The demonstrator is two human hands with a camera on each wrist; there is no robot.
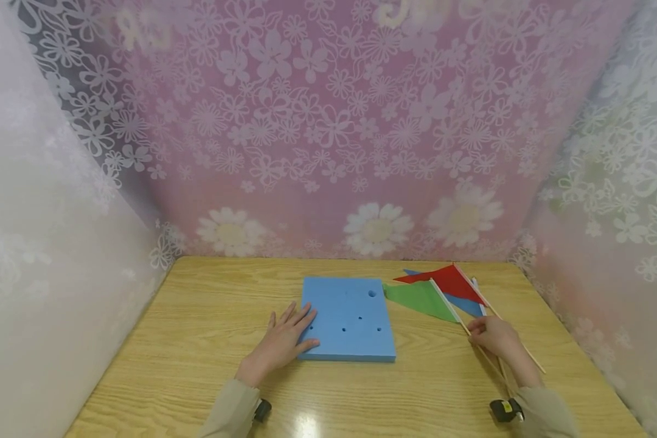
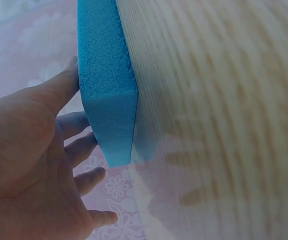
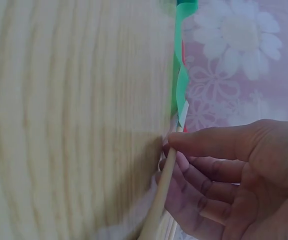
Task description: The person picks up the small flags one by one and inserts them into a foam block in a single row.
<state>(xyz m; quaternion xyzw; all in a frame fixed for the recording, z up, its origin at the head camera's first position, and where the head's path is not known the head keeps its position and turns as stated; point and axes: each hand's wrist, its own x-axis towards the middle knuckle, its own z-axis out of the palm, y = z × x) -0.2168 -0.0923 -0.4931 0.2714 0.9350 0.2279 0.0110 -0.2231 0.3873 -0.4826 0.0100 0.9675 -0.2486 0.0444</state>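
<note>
A flat blue foam board (image 1: 356, 310) with several holes in its top lies on the table. My left hand (image 1: 285, 337) rests on its left side, fingers spread and straight; the left wrist view shows them along the thick foam edge. To the right, my right hand (image 1: 495, 334) pinches the wooden stick (image 3: 163, 185) of a green triangular flag (image 1: 421, 299) between thumb and fingers. The green cloth points left, its tip at the board's right edge. Just behind lie a red flag (image 1: 453, 281) and a partly covered blue flag (image 1: 468, 304).
The wooden table (image 1: 208, 304) ends at a flowered pink curtain (image 1: 328, 152) behind it, with pale flowered cloth at both sides. The red flag's stick (image 1: 533, 359) runs past my right hand toward the front right.
</note>
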